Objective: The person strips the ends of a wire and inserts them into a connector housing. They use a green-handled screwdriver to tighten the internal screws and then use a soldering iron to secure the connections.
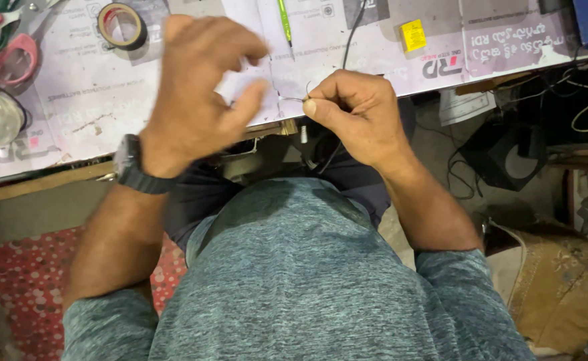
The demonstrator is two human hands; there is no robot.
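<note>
Pink-handled scissors [13,57] lie at the far left of a worktop [93,100] covered with pale printed paper, beside a clear rounded object too cut off at the frame's edge to identify. A little to the right, on the far side, sits a roll of dark tape [122,25].

Next comes the left hand [197,87], wearing a dark watch [133,166] at the wrist. It is raised over the worktop with fingers curled and spread, thumb apart from them, holding nothing. It is blurred, so its exact shape is uncertain.

Just right of centre, the right hand [354,110] is closed in a tight pinch. Thumb and forefinger grip a thin wire [299,95], whose short bent end pokes out to the left, above the near edge of the worktop. A dark cable [351,37] runs from the hand's far side towards the far edge; whether it joins the pinched wire cannot be told. A green pen [285,21] lies just left of that cable, and a small yellow block [413,35] lies farther right.

Off the worktop, at far right, dark cords tangle on the floor.

Likely risks: the wire end is small and looks springy, so a slackened pinch could let it flick away or drop past the near edge into the lap. If the empty left hand reaches in quickly, it could miss the tip, bend it, or be pricked by it.
</note>
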